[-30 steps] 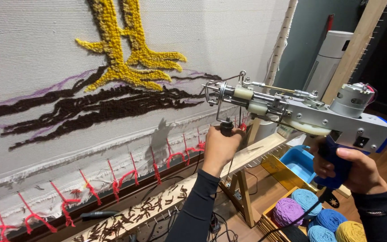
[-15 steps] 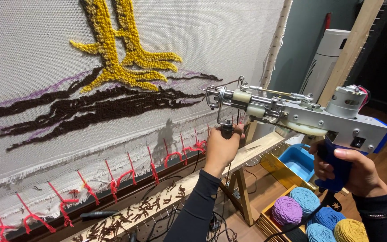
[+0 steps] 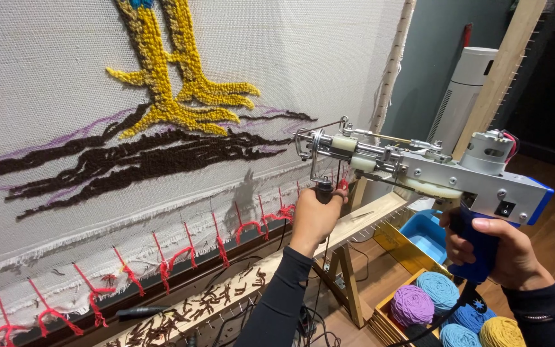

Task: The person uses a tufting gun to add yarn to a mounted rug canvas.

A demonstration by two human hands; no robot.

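Note:
I hold a tufting gun [image 3: 419, 170], silver with a blue body, level in front of a stretched white cloth [image 3: 65, 64]. My right hand [image 3: 502, 254] grips its blue rear handle. My left hand [image 3: 316, 215] is closed around the black front handle under the needle end. The needle tip [image 3: 300, 144] sits close to the cloth, just right of brown tufted lines [image 3: 142, 160]. Above those lines is a yellow tufted shape [image 3: 175, 96].
Red yarn ties [image 3: 181, 254] lace the cloth's lower edge to the wooden frame [image 3: 252, 283], whose ledge holds brown yarn scraps. Below right, a box holds purple, blue and yellow yarn balls [image 3: 441, 305], beside a blue bin [image 3: 425, 234]. A white appliance [image 3: 467, 90] stands behind.
The gun and both hands have stayed nearly in place; the view has shifted a little, with the cloth design sliding left and down in the frame.

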